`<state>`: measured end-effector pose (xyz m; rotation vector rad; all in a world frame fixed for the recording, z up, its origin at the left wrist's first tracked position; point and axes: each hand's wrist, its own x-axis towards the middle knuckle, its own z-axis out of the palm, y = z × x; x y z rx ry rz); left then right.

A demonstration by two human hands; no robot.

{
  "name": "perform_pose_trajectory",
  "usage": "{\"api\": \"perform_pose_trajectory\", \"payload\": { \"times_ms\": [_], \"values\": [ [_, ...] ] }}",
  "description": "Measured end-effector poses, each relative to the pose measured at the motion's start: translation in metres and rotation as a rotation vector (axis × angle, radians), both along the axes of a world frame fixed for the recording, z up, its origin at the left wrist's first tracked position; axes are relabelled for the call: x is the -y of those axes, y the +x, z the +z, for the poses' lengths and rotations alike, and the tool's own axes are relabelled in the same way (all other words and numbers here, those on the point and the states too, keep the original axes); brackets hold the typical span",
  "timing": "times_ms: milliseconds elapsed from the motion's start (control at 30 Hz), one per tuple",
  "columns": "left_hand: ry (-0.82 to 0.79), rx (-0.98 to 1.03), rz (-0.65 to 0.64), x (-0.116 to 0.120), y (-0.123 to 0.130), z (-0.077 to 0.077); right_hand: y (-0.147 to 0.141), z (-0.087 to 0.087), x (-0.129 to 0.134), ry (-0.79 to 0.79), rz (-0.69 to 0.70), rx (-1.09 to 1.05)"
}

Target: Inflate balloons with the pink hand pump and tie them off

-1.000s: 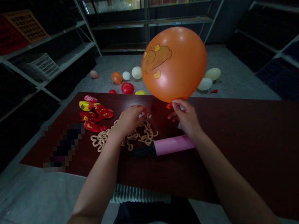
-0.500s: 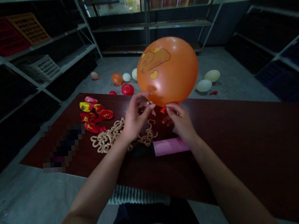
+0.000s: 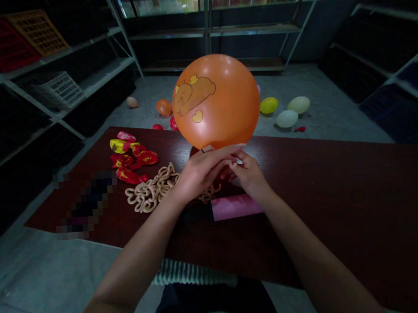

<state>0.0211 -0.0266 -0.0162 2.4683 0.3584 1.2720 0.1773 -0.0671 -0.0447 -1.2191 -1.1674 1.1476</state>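
A large inflated orange balloon [image 3: 219,98], printed with a bear-like cartoon and a yellow heart, stands up above the table with its neck down. My right hand [image 3: 248,173] is closed, thumb and fingers pinching at the neck, which is mostly hidden. Reaching across from the left, my left hand [image 3: 202,169] has its fingers together around the neck, touching my right fingers. Whether a beige band is still in it cannot be made out. Below the hands lie a pile of beige rubber-band-like loops [image 3: 152,191] and a pink cylinder [image 3: 236,207].
Red and yellow wrapped pieces [image 3: 134,161] lie on the left of the dark table [image 3: 340,190], near a blurred-out patch [image 3: 90,203]. Several balloons, including a yellow balloon [image 3: 269,105], rest on the floor beyond. Shelves with crates [image 3: 63,89] line the walls.
My left hand has moved right and closed in on my right hand at the balloon's neck. The balloon has shifted left in view, uncovering the yellow one on the floor.
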Motion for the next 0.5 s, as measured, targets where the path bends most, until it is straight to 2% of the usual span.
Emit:
{"api": "perform_pose_trajectory", "payload": {
  "times_ms": [133, 267, 400, 500],
  "values": [
    [0.009, 0.134, 0.11, -0.001, -0.001, -0.002, -0.001, 0.002, 0.002, -0.001, 0.024, 0.026],
    [0.095, 0.074, 0.093, -0.002, -0.002, 0.003, -0.003, 0.005, 0.004, 0.022, 0.076, 0.038],
    [0.183, -0.01, 0.071, -0.005, -0.007, 0.001, -0.005, 0.01, 0.008, -0.032, 0.106, -0.098],
    [0.287, 0.016, 0.146, -0.006, -0.01, -0.003, -0.006, 0.014, 0.011, -0.071, 0.102, -0.206]
  ]
}}
